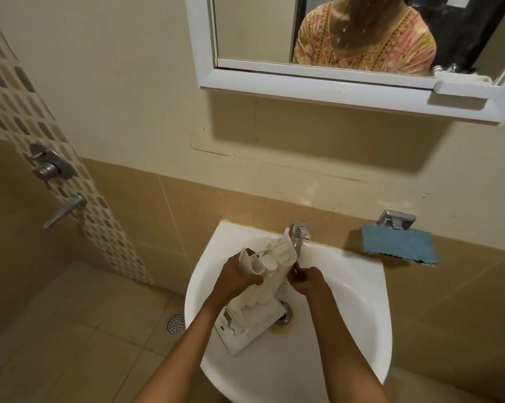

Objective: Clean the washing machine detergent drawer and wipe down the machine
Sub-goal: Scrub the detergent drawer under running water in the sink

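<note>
A white detergent drawer (271,266) stands on end in the white sink (347,301), its front panel down near the drain and its compartments tilted up toward the tap (299,232). My left hand (239,276) grips the drawer's left side around the middle. My right hand (305,279) is at the drawer's right edge, just below the tap spout, with its fingers curled against the plastic. Whether water is running I cannot tell.
A blue cloth (399,247) hangs from a metal holder on the wall right of the sink. A white-framed mirror cabinet (332,88) juts out above. Shower valve handles (49,167) sit on the left wall, and a floor drain (175,323) lies left of the sink.
</note>
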